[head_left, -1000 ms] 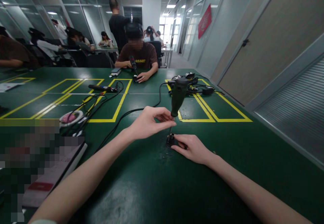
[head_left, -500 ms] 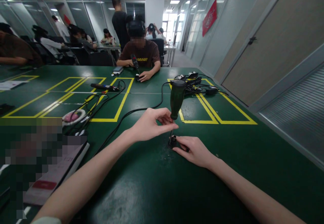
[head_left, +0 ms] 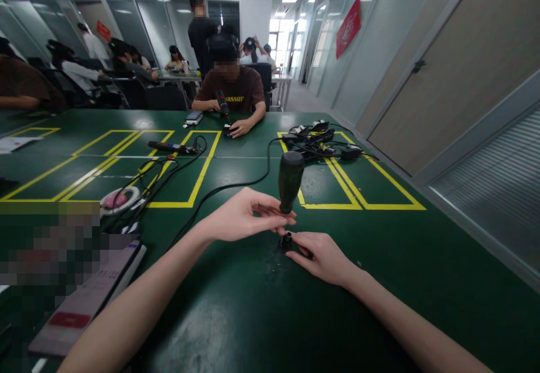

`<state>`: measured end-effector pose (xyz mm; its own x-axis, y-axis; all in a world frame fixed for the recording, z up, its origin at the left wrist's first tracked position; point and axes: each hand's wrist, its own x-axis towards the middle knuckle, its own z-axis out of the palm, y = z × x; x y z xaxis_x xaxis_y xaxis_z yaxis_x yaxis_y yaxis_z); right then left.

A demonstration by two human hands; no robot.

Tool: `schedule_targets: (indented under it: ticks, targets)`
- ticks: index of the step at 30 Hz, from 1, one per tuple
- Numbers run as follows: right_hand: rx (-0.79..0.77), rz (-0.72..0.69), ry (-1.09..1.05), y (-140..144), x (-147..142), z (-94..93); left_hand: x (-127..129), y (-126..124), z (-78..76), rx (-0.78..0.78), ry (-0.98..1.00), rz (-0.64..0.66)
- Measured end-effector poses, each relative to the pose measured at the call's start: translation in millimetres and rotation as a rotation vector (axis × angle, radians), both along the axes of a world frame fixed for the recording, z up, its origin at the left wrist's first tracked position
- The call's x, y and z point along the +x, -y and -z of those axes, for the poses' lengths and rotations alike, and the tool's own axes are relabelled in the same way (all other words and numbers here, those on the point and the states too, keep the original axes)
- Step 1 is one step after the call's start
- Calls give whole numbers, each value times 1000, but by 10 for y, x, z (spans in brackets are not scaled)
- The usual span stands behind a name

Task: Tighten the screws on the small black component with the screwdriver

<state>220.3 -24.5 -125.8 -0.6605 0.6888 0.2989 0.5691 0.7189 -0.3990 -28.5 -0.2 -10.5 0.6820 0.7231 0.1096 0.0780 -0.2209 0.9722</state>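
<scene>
A screwdriver point(head_left: 291, 183) with a dark green handle stands nearly upright over the table, its handle on top. My left hand point(head_left: 248, 215) is closed about it at the handle's lower end, thumb and fingers pinching around the shaft. Most of the shaft is hidden by those fingers. Directly underneath sits a small black part point(head_left: 286, 242) with a short hollow post and a flat base. My right hand point(head_left: 323, 255) pinches this part from the right and steadies it on the table. Whether the screwdriver's tip touches it is hidden.
Black cables point(head_left: 318, 139) lie heaped at the back right. A corded electric screwdriver point(head_left: 169, 147) and a white tape roll point(head_left: 120, 198) are on the left, near a phone-like slab point(head_left: 84, 305). Across the green table point(head_left: 253, 317), a co-worker point(head_left: 230, 89) works with a powered driver.
The screwdriver has come down closer to the black part, and my left hand has lowered with it. My right hand keeps its hold. The whole view has shifted slightly.
</scene>
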Motion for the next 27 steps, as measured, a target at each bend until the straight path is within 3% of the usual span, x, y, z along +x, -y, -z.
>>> schedule_targets:
  ticks: [7, 27]
  targets:
    - [3, 2, 18, 2, -12, 3, -11, -2, -69, 75, -76, -25]
    - [25, 1, 35, 5, -54, -22, 37, 1, -64, 157, -102, -101]
